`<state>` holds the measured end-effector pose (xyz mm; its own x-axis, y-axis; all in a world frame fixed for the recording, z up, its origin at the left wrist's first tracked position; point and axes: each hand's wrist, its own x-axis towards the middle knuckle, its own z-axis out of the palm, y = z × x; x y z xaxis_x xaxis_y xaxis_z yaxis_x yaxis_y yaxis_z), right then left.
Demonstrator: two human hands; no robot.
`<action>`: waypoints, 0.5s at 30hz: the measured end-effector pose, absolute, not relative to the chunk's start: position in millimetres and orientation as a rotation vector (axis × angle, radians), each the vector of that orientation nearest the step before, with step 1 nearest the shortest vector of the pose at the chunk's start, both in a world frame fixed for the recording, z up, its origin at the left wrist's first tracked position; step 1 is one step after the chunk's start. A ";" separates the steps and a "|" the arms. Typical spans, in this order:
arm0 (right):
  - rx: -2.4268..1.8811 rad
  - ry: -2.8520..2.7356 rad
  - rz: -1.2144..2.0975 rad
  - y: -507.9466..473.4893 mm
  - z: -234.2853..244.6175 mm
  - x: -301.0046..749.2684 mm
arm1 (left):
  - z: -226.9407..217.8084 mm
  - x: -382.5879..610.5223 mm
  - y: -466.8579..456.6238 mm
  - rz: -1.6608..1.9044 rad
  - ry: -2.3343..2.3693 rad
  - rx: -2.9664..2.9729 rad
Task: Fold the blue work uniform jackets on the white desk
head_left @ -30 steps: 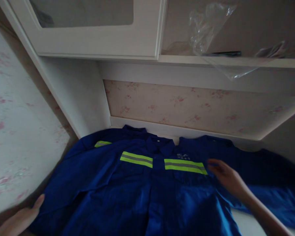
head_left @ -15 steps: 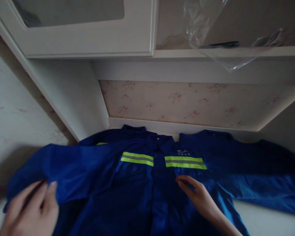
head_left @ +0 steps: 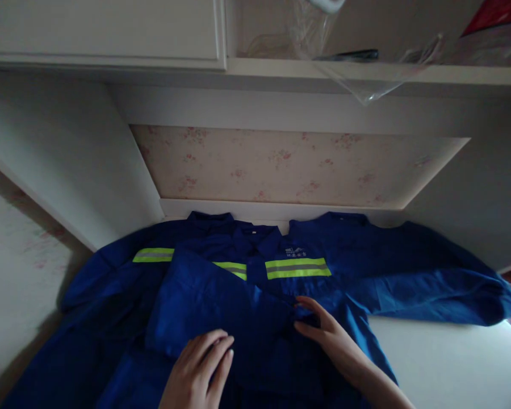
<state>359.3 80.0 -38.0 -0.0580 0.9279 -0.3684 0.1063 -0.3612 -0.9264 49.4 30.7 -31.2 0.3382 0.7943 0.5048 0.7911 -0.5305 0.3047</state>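
A blue work jacket [head_left: 255, 318] with yellow-green reflective strips [head_left: 298, 268] lies front up, with a white logo above one strip. Its left-hand sleeve [head_left: 213, 301] is folded inward over the front and partly covers a strip. My right hand [head_left: 330, 341] has thumb and forefinger closed on the cloth near that sleeve's far end. On the sleeve's lower part, my left hand [head_left: 200, 366] has its fingers drawn together against the fabric. The other sleeve [head_left: 434, 295] stretches out to the right.
More blue garments [head_left: 119, 272] lie beneath and behind the jacket, on a white surface [head_left: 443, 363]. Overhead is a white cabinet with a shelf [head_left: 281, 68], where clear plastic [head_left: 366, 94] hangs over the edge. A flowered wall panel [head_left: 272, 165] stands behind.
The left-hand sleeve has come from stretched out at the left to folded across the jacket front. My left hand moved right with it; my right hand now closes on the cloth. The view shifted.
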 end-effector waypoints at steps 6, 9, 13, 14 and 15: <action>-1.607 -1.325 1.482 59.1 -21.4 387.4 | -56.4 44.4 55.2 0.670 1.811 2.517; -1.608 -1.261 1.561 51.8 -21.6 426.9 | -75.7 45.8 58.8 0.467 1.845 2.565; -1.602 -0.696 1.212 59.1 -38.7 507.3 | -97.2 48.1 59.9 0.326 1.793 2.629; -1.557 -0.524 1.084 63.6 -43.4 527.6 | -100.5 48.3 59.9 0.326 1.794 2.625; -1.507 -0.380 0.978 68.9 -47.3 546.1 | -102.9 48.1 60.0 0.333 1.799 2.615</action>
<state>546.1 68.9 -47.3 0.5876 0.7287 -0.3518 -0.2995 -0.2080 -0.9312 48.1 60.0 -102.9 0.3432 0.9179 0.1990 0.9283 -0.3638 0.0772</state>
